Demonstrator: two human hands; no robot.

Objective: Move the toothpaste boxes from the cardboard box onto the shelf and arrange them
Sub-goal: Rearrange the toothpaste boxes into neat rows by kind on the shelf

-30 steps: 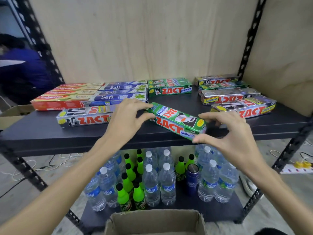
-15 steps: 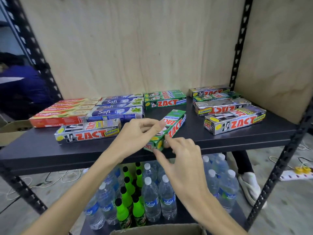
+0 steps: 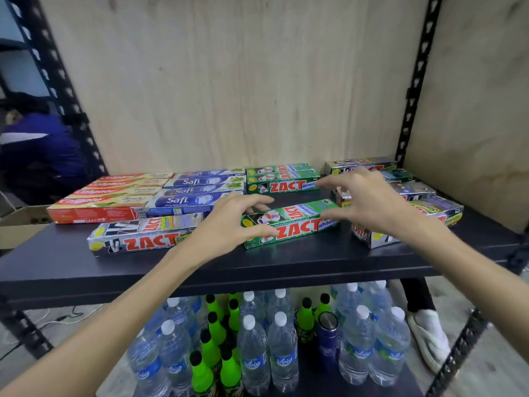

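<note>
A green ZACT toothpaste box (image 3: 297, 222) lies flat on the black shelf (image 3: 200, 270), near the middle and slightly askew. My left hand (image 3: 229, 222) pinches its left end, thumb on the front face and fingers behind. My right hand (image 3: 369, 202) touches the box's right end with the thumb, its fingers spread above. Behind it is a stack of green ZACT boxes (image 3: 282, 179). Red Colgate boxes (image 3: 106, 196) and blue Safi boxes (image 3: 197, 190) lie at the left, and a silver ZACT box (image 3: 143, 236) lies in front of them. The source cardboard box is out of view.
More silver ZACT boxes (image 3: 423, 207) lie at the right, partly behind my right hand. Water bottles (image 3: 282, 348) and green bottles (image 3: 209, 365) fill the lower shelf. A person in blue (image 3: 37, 156) is at the far left, above a cardboard box (image 3: 17, 222). Plywood backs the rack.
The green ZACT box was turned from lengthwise to crosswise and set down on the shelf. My right hand moved from its near end to its right end.
</note>
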